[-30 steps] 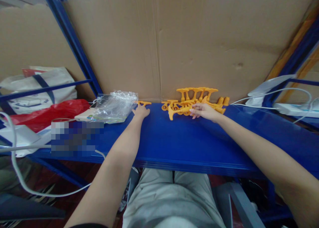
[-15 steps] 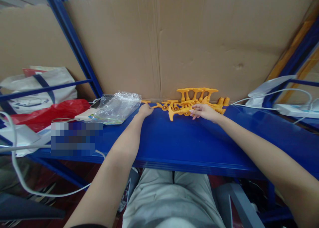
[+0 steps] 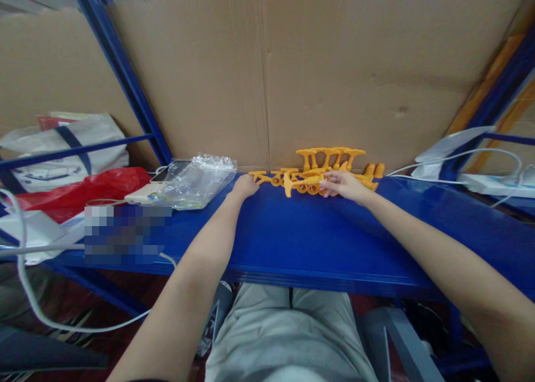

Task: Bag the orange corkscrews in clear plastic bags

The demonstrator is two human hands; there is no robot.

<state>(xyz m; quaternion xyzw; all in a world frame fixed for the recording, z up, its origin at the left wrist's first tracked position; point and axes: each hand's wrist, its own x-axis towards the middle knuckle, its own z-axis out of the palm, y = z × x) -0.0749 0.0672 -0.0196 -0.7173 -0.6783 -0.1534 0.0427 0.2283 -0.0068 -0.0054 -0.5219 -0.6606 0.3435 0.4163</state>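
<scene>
Left hand (image 3: 244, 186) stretched far across the blue worktop (image 3: 292, 237), fingers curled down against a single orange plastic piece (image 3: 257, 176) just beyond its knuckles, though impossible to tell whether that grip actually pinches it or only rests on it. Right hand (image 3: 343, 184) laid flat with loose, released fingers, fingertips (image 3: 324, 185) touching the near edge of a heap of orange plastic pieces (image 3: 326, 167) piled against the cardboard backing (image 3: 334, 81). Left of the left hand, a crumpled clear plastic bag (image 3: 196, 179) with a red bag (image 3: 79, 191) farther out; right of the right hand, well apart, white cables (image 3: 460, 159).
</scene>
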